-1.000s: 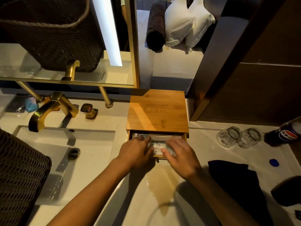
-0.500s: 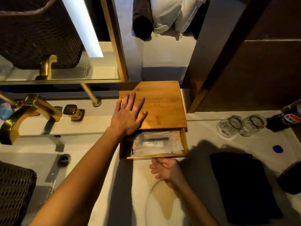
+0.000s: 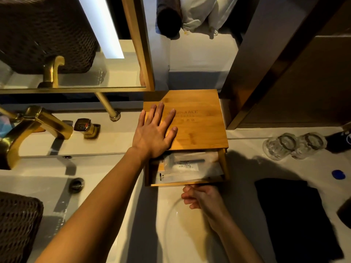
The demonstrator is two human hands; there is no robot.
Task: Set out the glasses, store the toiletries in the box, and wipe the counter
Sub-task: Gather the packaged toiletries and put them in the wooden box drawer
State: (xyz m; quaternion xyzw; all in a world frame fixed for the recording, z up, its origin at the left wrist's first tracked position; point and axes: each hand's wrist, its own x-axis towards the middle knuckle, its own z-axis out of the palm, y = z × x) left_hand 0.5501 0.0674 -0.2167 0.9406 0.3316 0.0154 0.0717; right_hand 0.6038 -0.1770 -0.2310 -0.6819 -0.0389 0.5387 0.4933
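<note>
Box: held steady on the desk by the left hand, palm flat, fingers spread, nothing grasped.
Drawer: half out, toiletries laid inside.
Right hand: at the drawer front, grip loosely curled, apparently empty.
Advice: the drawer is best pushed squarely, packets kept flat.

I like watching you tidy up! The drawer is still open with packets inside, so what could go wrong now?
1. The clear packets lie loosely and seem to ride high in the drawer; pushed shut by the right hand, one might catch under the box lid and crumple.
2. The two glasses stand touching each other near the dark cloth; wiping carelessly could knock them over.
</note>
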